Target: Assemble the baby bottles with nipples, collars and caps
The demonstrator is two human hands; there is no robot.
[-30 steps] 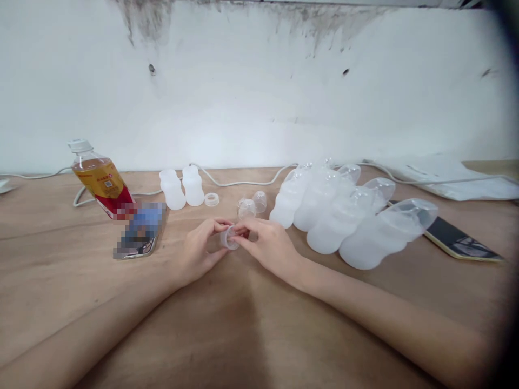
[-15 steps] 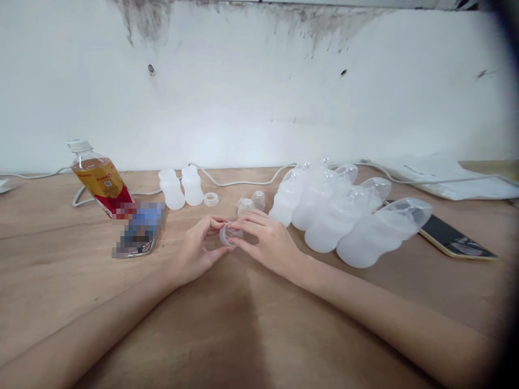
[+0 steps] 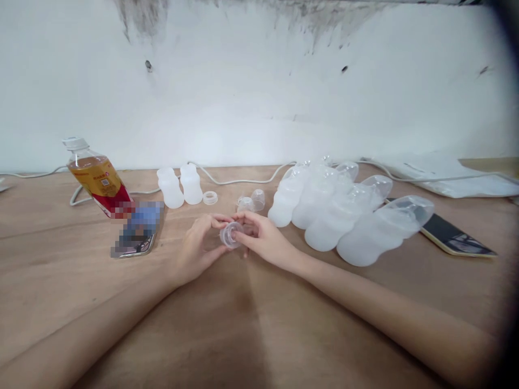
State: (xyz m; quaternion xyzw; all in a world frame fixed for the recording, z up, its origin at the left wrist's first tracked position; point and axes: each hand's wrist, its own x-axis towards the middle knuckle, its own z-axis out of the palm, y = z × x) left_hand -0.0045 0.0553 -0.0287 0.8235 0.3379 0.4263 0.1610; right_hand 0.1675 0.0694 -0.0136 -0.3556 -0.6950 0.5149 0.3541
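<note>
Between both hands is a translucent bottle collar (image 3: 226, 236), its round opening turned toward me, with a clear inner part that looks like a nipple. My left hand (image 3: 195, 248) grips its left side between thumb and fingertips. My right hand (image 3: 272, 241) pinches it from the right, the thumb pressed at the opening. Just behind the hands lie small clear domed pieces (image 3: 258, 199), partly overlapping. A loose collar ring (image 3: 210, 198) rests flat near two frosted, wavy baby bottles (image 3: 192, 186) that have no tops.
Several frosted baby bottles with clear caps (image 3: 365, 237) stand grouped at right, beside a dark phone (image 3: 456, 235). At left are a drink bottle (image 3: 101, 181) and another phone (image 3: 140, 232). A white cable (image 3: 239, 183) runs along the wall; a white plastic bag (image 3: 441, 175) lies back right.
The collar has turned so its opening faces me more. My right fingers have shifted to its far side, with the thumb now at the opening. The left hand keeps its grip.
</note>
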